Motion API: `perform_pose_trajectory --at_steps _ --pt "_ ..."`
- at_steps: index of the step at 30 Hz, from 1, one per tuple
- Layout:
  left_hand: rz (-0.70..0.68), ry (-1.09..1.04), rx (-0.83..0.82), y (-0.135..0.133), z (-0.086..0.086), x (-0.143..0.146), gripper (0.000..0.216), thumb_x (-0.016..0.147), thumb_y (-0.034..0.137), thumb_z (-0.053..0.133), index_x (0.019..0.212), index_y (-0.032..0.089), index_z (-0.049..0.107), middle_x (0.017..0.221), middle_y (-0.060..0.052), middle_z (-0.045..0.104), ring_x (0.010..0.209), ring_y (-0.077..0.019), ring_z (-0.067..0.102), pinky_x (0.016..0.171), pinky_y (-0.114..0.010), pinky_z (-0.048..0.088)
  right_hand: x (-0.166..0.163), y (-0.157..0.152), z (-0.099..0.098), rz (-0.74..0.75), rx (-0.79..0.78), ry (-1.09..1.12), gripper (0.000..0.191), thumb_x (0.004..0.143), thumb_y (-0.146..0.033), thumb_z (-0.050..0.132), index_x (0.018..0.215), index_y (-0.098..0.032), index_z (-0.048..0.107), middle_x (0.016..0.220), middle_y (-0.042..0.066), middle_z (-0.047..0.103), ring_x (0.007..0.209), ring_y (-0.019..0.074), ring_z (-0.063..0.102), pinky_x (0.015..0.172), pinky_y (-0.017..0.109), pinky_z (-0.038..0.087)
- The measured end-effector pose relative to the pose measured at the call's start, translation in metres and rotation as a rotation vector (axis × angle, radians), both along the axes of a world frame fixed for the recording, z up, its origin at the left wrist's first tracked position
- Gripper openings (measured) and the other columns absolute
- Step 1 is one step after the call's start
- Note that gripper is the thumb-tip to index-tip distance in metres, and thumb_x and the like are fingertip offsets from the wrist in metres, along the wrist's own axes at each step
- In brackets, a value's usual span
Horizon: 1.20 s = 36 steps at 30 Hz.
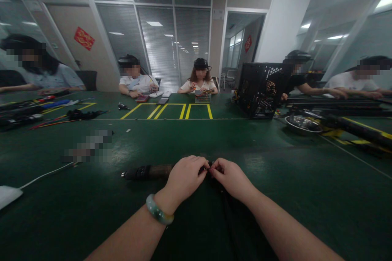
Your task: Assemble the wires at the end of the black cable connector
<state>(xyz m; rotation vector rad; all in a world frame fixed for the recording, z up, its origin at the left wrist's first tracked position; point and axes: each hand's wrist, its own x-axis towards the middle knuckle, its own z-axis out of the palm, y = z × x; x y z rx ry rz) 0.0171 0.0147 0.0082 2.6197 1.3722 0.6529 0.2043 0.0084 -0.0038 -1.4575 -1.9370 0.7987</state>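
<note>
A dark cylindrical tool [148, 171] with a brownish middle and a small metal tip at its left end lies crosswise on the green table. My left hand [188, 173], with a green bangle [158, 210] on its wrist, is closed over the tool's right part and hides it. Close beside it, my right hand [228, 174] pinches at the tool's right end. Something small and dark sits between the fingertips of both hands, too hidden to name. Below my right hand a dark cord [225, 208] runs toward me, hard to make out against the table.
A white device [9, 196] with a thin white cable is at the left edge. Wires and dark parts [82, 114] lie at far left. A black computer case [260, 89], a metal bowl [303, 123] and long dark parts stand right. Several people sit around the table.
</note>
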Motion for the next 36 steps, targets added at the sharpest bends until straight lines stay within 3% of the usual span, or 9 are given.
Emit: perform_pose_trajectory --at_steps 3,8,15,21,26,36 --pt "0.048 -0.028 -0.01 -0.0002 -0.0011 -0.0004 0.019 0.085 0.023 0.06 0.104 0.026 0.058 0.106 0.0 0.065 0.098 -0.0202 0.06 0.089 -0.036 0.046 0.0002 -0.0006 0.0011 0.001 -0.013 0.005 0.01 0.086 -0.028 0.056 0.084 -0.021 0.063 0.081 -0.001 0.068 0.07 0.0144 0.061 0.06 0.023 0.04" --pt "0.016 -0.038 -0.01 0.0017 -0.0038 -0.0014 0.008 0.085 0.023 0.06 0.092 0.023 0.058 0.123 0.0 0.059 0.112 -0.0209 0.056 0.097 -0.039 0.043 -0.0007 -0.0009 0.002 -0.009 -0.026 -0.004 0.01 0.086 -0.027 0.056 0.083 -0.02 0.062 0.078 0.0 0.067 0.067 0.0142 0.06 0.058 0.022 0.039" --pt "-0.014 -0.031 0.008 0.0006 -0.001 -0.0014 0.013 0.084 0.017 0.058 0.095 0.024 0.058 0.125 0.0 0.059 0.111 -0.0202 0.057 0.097 -0.04 0.043 -0.0008 0.0006 -0.0004 0.005 -0.017 -0.003 0.009 0.085 -0.026 0.057 0.084 -0.019 0.062 0.077 -0.001 0.067 0.067 0.0136 0.06 0.058 0.022 0.039" --pt "0.011 -0.023 -0.014 -0.0008 0.001 -0.0022 0.016 0.082 0.022 0.061 0.097 0.023 0.057 0.134 -0.003 0.052 0.118 -0.0225 0.053 0.097 -0.041 0.044 0.0 0.0007 -0.0001 0.009 -0.017 -0.019 0.009 0.086 -0.026 0.056 0.084 -0.02 0.062 0.078 -0.001 0.067 0.068 0.0138 0.06 0.058 0.022 0.038" --pt "0.001 -0.008 0.0 0.0006 -0.0012 -0.0022 0.008 0.085 0.021 0.057 0.093 0.021 0.058 0.132 -0.003 0.054 0.116 -0.022 0.054 0.099 -0.041 0.043 0.0004 0.0005 0.0035 -0.002 -0.012 -0.019 0.009 0.086 -0.026 0.057 0.083 -0.02 0.062 0.079 0.0 0.067 0.07 0.0144 0.061 0.059 0.023 0.039" --pt "-0.01 -0.026 -0.003 -0.0016 0.0012 -0.0024 0.015 0.086 0.022 0.058 0.1 0.023 0.059 0.127 -0.002 0.058 0.114 -0.021 0.055 0.099 -0.04 0.043 0.0037 0.0037 0.0011 0.03 -0.043 0.016 0.011 0.086 -0.027 0.057 0.084 -0.02 0.064 0.077 -0.001 0.068 0.069 0.0145 0.062 0.059 0.022 0.041"
